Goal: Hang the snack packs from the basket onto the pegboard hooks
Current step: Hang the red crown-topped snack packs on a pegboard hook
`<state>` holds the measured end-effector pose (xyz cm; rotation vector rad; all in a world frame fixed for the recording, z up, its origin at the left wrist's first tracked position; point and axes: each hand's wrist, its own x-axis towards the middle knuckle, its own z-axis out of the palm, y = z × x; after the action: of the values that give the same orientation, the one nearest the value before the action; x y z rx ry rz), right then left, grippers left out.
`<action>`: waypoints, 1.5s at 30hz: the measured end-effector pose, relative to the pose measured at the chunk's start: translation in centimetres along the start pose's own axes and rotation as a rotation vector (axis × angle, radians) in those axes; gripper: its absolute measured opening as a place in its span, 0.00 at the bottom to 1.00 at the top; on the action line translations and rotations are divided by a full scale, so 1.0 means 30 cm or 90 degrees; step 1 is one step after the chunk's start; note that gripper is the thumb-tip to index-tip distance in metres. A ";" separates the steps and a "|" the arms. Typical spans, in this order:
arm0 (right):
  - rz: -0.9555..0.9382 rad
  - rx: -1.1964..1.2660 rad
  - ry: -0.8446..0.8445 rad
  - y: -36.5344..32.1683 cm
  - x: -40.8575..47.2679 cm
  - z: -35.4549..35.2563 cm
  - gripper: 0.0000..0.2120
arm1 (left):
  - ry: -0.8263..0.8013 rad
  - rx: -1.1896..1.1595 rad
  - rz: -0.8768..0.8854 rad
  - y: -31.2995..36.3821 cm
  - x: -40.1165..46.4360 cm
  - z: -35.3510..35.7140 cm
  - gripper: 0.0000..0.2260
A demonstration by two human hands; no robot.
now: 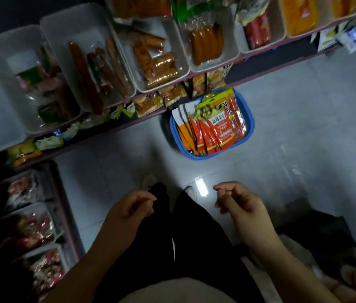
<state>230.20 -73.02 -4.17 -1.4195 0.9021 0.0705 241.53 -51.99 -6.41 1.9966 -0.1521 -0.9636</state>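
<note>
With the left hand (132, 204) and right hand (236, 199) loosely curled and empty, grabbing the basket's (250, 119) slippery, overlapping snack packs (214, 125) risks spilling several.

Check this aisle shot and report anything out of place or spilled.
Nothing stands out. The snack packs sit inside the blue basket on the floor, none spilled; both hands hang empty above it.

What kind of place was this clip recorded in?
Most likely a small shop aisle: white bins of packaged sausages line a shelf, packets hang below the shelf edge, and a blue basket of snack packs sits on the tiled floor.
</note>
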 end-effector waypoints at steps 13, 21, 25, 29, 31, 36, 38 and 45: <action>-0.075 -0.271 0.118 0.585 1.336 -0.034 0.05 | -0.094 -0.102 0.017 -0.357 1.394 0.396 0.12; -0.010 -0.432 0.213 0.772 1.716 -0.312 0.31 | -0.201 0.055 0.089 -0.397 1.748 0.688 0.18; -0.024 -0.438 0.192 0.794 1.761 -0.323 0.40 | -0.203 0.066 0.085 -0.388 1.800 0.723 0.23; 0.026 -0.286 0.192 0.813 1.759 -0.310 0.37 | -0.136 0.157 0.116 -0.377 1.832 0.754 0.21; 0.045 -0.216 0.202 0.816 1.746 -0.321 0.25 | -0.080 0.194 0.155 -0.370 1.840 0.756 0.13; 0.021 -0.084 0.197 0.839 1.714 -0.357 0.06 | -0.042 0.209 0.275 -0.377 1.830 0.730 0.07; 0.000 -0.037 0.231 0.843 1.701 -0.372 0.03 | -0.055 0.157 0.285 -0.377 1.830 0.715 0.06; -0.056 0.138 0.166 0.751 1.646 -0.331 0.09 | -0.128 -0.319 0.116 -0.347 1.778 0.638 0.08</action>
<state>246.57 -99.70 -49.62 -1.2804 1.0257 -0.2768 262.78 -82.19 -50.67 1.4040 -0.1798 -0.9707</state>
